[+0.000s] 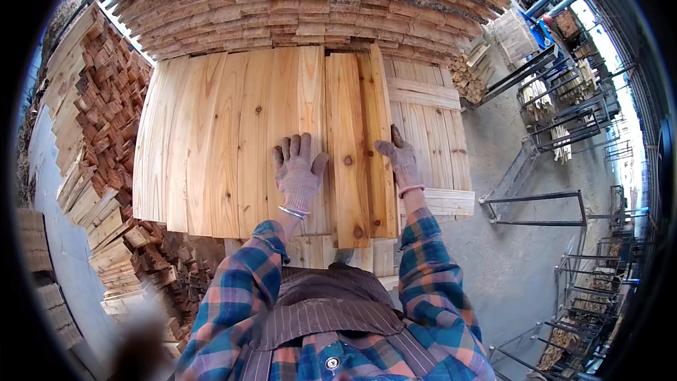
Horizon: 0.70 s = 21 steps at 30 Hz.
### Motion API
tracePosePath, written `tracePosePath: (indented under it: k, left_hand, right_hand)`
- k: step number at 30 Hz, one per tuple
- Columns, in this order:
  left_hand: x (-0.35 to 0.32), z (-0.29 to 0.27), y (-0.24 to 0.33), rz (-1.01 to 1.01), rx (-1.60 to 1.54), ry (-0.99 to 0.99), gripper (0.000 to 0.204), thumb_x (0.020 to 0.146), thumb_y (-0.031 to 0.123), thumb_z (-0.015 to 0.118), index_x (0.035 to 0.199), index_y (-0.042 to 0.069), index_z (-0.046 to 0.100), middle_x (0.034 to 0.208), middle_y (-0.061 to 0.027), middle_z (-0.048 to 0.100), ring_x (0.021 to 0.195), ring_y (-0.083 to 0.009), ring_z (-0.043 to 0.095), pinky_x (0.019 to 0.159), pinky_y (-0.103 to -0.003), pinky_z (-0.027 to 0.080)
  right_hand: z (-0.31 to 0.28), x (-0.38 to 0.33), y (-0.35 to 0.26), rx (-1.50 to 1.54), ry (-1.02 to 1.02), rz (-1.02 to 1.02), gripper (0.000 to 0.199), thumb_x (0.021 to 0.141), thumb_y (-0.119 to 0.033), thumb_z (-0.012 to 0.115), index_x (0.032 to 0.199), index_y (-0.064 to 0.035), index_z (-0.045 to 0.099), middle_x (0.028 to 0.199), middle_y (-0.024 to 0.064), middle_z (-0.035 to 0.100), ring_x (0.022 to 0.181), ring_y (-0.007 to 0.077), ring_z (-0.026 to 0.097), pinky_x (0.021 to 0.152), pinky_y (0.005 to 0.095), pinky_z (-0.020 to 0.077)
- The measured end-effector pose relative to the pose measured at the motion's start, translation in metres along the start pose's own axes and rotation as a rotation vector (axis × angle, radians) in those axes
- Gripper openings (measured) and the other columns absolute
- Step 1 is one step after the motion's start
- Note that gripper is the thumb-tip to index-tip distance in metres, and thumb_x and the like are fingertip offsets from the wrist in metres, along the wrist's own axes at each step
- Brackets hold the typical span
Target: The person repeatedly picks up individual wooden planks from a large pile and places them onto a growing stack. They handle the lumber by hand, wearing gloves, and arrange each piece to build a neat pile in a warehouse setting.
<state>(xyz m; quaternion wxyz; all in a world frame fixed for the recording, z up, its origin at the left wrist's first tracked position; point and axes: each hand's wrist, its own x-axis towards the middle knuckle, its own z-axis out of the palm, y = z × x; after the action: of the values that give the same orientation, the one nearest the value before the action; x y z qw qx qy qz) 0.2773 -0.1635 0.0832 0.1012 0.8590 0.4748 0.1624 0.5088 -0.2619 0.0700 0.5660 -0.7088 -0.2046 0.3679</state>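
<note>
My left hand (299, 175), in a dirty knit glove, lies flat with fingers spread on a row of pale wooden boards (218, 148) set side by side. A narrow gap separates that row from a knotty board (347, 159) on the right. Beside this board stands another wooden board (381, 106), its far end slightly raised. My right hand (403, 164), also gloved, grips its right edge, the thumb over the top and the fingers along the outer side. Part of those fingers is hidden.
Under the boards lies a layer of paler planks (430, 134) with cross strips (423, 94). A tall stack of rough planks (296, 10) rises at the far side. Heaped wood pieces (109, 106) flank the left. Metal frames (539, 197) stand on the concrete floor (508, 254) at right.
</note>
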Motion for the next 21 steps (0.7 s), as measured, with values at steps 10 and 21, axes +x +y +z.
tracePosePath:
  k: [10, 21]
  left_hand:
    - [0.001, 0.002, 0.000, 0.003, 0.044, -0.004, 0.055, 0.093, 0.043, 0.048, 0.134, 0.007, 0.048, 0.134, -0.0123, 0.050, 0.129, -0.0334, 0.040, 0.110, -0.050, 0.026]
    - [-0.004, 0.006, -0.023, 0.063, -0.135, 0.128, 0.043, 0.091, 0.027, 0.057, 0.130, 0.009, 0.054, 0.129, -0.0135, 0.057, 0.125, -0.0357, 0.047, 0.109, -0.049, 0.030]
  right_hand:
    - [-0.006, -0.021, -0.030, -1.159, 0.270, -0.187, 0.056, 0.087, -0.043, 0.059, 0.136, -0.0160, 0.052, 0.097, 0.0245, 0.062, 0.087, 0.0393, 0.063, 0.077, 0.0454, 0.0514]
    - [0.115, -0.054, -0.083, -1.407, 0.001, -0.149, 0.077, 0.071, -0.048, 0.075, 0.133, -0.0119, 0.048, 0.109, 0.0204, 0.063, 0.102, 0.0332, 0.062, 0.080, 0.0438, 0.0529]
